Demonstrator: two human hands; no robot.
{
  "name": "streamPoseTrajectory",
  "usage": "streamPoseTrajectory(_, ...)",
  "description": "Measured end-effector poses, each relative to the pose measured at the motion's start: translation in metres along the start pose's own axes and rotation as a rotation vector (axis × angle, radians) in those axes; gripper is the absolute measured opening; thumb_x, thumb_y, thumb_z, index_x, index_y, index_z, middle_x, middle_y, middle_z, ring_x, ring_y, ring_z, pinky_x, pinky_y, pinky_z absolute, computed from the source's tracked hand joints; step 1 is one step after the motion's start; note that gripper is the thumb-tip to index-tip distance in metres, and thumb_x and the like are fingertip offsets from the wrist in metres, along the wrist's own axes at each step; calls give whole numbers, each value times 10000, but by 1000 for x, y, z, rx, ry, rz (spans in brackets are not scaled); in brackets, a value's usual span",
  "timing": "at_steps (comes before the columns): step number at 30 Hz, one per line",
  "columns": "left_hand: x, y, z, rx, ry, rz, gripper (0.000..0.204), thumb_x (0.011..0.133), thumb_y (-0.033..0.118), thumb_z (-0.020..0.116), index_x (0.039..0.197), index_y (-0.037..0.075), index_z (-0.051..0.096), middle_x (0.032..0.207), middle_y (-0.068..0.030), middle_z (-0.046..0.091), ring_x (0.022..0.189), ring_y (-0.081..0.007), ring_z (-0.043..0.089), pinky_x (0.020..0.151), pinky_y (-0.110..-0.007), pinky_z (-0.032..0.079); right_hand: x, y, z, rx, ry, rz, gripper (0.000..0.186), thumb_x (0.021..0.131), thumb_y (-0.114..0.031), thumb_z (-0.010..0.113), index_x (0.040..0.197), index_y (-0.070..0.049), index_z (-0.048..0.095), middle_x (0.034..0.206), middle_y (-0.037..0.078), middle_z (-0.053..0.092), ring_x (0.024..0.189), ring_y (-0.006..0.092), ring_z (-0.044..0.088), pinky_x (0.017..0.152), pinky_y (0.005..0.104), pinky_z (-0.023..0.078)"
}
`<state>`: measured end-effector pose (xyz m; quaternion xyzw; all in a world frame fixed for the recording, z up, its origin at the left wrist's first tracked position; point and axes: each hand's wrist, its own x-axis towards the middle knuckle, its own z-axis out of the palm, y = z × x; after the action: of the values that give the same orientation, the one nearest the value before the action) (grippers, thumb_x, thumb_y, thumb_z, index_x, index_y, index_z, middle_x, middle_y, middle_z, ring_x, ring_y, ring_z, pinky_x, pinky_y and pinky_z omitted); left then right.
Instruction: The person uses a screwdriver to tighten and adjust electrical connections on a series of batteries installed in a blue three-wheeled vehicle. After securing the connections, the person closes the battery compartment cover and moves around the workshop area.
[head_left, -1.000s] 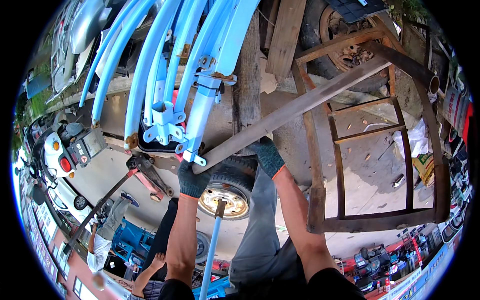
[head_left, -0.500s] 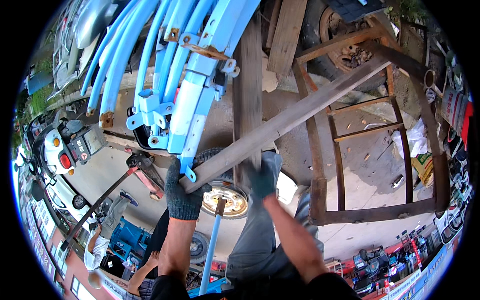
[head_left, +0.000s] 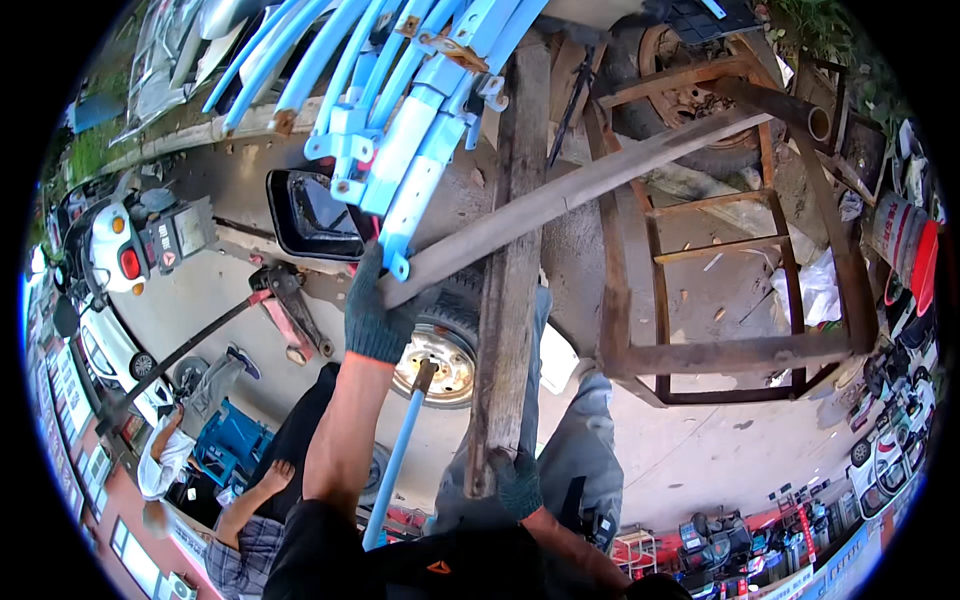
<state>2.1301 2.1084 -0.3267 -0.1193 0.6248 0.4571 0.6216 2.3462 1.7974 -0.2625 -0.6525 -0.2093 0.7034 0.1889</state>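
My left hand [head_left: 378, 318], in a dark knitted glove, is closed around the near end of a grey wooden plank [head_left: 590, 190]. Its fingers reach up against the holed tab of a blue metal frame [head_left: 420, 170]. The plank slants away to the far right, crossing a thicker wooden beam [head_left: 510, 330] and reaching over a rusty metal frame [head_left: 740, 355]. Low in the middle, my right hand [head_left: 517, 482], gloved too, grips the near end of that beam; part of its fingers is hidden behind the wood.
A wheel [head_left: 437, 368] lies under the plank, beside a blue bar [head_left: 400, 455]. Left are a floor jack [head_left: 290, 310], a black tub [head_left: 315, 215] and a scooter [head_left: 125, 245]. At lower left is a person in a checked shirt [head_left: 245, 550]; another [head_left: 165, 455] is farther off.
My right hand has come down from beside the crossing to the beam's near end, which now reaches closer to me. My left hand stays on the plank. The view has shifted.
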Motion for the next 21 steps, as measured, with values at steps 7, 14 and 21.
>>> streamPoseTrajectory(7,27,-24,-27,-126,-110,20,408,1032,399,626,1203,28,624,1144,-184,675,1070,-376,680,879,-531,612,-66,55,-31,-820,-41,-343,372,997,-261,669,1349,-144,646,1178,292,639,1028,428,640,828,512,523)
streamPoseTrajectory(14,-45,-120,-100,181,-426,-42,429,1012,392,665,1282,59,634,1233,-170,677,1154,-347,661,1027,-543,531,-79,0,-55,-8,26,118,440,956,-300,752,1172,67,641,1078,208,710,970,307,691,813,460,547)
streamPoseTrajectory(21,-251,-217,-54,122,-521,-385,622,928,324,724,1419,-20,555,1238,-200,698,1045,-318,726,963,-455,593,-99,64,-72,108,71,-304,550,969,-403,717,1318,11,619,964,152,696,875,276,691,735,422,552)
